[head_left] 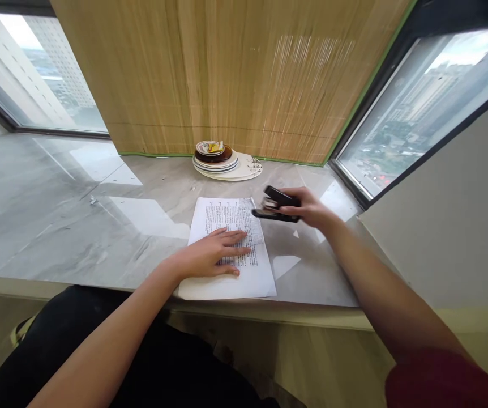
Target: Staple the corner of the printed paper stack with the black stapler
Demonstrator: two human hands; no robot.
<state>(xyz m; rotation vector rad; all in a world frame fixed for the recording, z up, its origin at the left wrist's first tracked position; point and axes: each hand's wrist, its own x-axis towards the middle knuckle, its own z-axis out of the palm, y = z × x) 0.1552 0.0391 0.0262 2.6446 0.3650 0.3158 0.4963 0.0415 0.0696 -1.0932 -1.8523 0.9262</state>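
Printed white paper (231, 286) lies on the grey marble sill, its lower edge close to the sill's front. Flat on the page rests my left hand (210, 254), fingers spread over the text. A black stapler (280, 205) is gripped in my right hand (307, 207), with its jaws apart and pointing left. The stapler's tip is at the paper's upper right edge; whether it touches the sheet I cannot tell. Whether the paper is one sheet or a stack is hard to make out.
Behind the paper stands a stack of plates (214, 164) with a small yellow packet (215, 147) on top. A bamboo blind (227, 73) hangs at the back, between two windows. The marble sill (78, 238) ends at a front edge above my lap. A grey wall (448, 226) bounds the right side.
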